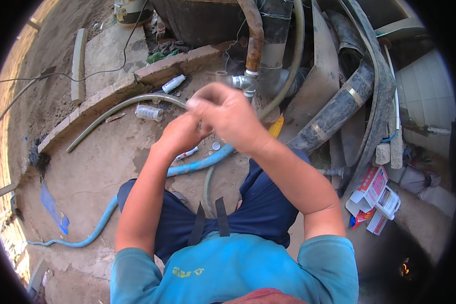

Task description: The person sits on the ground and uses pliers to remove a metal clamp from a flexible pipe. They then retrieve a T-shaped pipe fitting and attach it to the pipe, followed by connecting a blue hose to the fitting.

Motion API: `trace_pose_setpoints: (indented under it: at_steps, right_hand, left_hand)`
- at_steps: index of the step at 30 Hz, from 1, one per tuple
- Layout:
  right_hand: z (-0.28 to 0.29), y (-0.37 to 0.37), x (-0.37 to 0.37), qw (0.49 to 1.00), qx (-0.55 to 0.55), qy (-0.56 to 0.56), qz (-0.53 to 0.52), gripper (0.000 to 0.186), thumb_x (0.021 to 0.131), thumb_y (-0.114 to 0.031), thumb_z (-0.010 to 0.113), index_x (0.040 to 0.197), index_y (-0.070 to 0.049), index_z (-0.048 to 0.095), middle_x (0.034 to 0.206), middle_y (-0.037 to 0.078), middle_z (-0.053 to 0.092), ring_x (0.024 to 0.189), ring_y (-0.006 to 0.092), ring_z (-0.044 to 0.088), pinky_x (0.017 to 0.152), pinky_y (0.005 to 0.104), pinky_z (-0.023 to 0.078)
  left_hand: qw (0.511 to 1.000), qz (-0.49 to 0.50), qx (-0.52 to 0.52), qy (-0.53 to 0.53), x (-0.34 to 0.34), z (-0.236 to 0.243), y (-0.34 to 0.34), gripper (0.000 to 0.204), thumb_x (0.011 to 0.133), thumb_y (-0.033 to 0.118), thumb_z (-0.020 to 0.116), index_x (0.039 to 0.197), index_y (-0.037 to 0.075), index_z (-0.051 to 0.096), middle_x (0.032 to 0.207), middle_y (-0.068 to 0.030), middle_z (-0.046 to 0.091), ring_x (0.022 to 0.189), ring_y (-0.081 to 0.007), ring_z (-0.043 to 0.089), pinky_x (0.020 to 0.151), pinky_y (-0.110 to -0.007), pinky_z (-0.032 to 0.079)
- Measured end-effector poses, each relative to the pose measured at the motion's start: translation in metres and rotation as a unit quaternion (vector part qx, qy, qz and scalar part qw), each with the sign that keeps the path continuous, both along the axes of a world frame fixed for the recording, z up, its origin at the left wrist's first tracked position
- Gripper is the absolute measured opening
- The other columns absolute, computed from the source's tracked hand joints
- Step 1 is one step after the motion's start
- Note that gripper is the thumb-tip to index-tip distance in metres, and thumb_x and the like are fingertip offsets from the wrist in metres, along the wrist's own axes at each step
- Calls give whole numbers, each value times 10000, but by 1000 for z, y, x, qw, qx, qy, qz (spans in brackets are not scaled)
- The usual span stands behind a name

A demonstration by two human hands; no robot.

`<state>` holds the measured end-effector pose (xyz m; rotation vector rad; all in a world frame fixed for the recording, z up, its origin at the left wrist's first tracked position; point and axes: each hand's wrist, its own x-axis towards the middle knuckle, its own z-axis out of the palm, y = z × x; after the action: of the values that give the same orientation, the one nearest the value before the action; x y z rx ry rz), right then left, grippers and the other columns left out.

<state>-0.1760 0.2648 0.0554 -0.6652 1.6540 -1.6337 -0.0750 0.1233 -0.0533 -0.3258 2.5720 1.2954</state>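
My left hand (184,133) is closed, its fingertips meeting my right hand in front of my knees. Slightly above it, my right hand (229,115) has curled fingers, partly blurred by motion. Anything between the fingers is hidden or too small to name. Behind the hands, a grey hose (117,107) curves in from the left. White pipe fittings (249,81) join a rusty pipe (253,38) just beyond my right hand. Below the hands lie a white tube with red marks (186,154), a white cap (216,146) and a blue hose (200,164).
A white bottle (174,83) and a clear plastic container (149,112) lie near a low curb (93,109). A yellow corn cob (276,126) rests to the right. Black pipe (334,109) and opened boxes (372,187) stand further right. Blue plastic (53,207) lies left.
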Motion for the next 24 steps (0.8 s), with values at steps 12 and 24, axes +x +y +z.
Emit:
trace_pose_setpoints:
  at_steps: [12, 24]
  right_hand:
    - [-33, 31, 62, 712, 191, 473, 483, 212, 831, -155, 690, 1017, -53, 678, 899, 126, 705, 839, 285, 726, 671, 416, 559]
    - [-32, 36, 59, 720, 209, 423, 509, 232, 835, -177, 691, 1036, -60, 693, 934, 119, 721, 896, 292, 726, 722, 423, 549]
  left_hand:
    - [982, 19, -183, -40, 38, 43, -49, 523, 917, 258, 750, 1372, 52, 594, 1254, -186, 686, 1165, -356, 657, 972, -438, 531]
    - [986, -49, -156, -46, 13, 44, -24, 534, 907, 203, 759, 1384, 48, 576, 1248, -194, 677, 1161, -364, 657, 985, -447, 525]
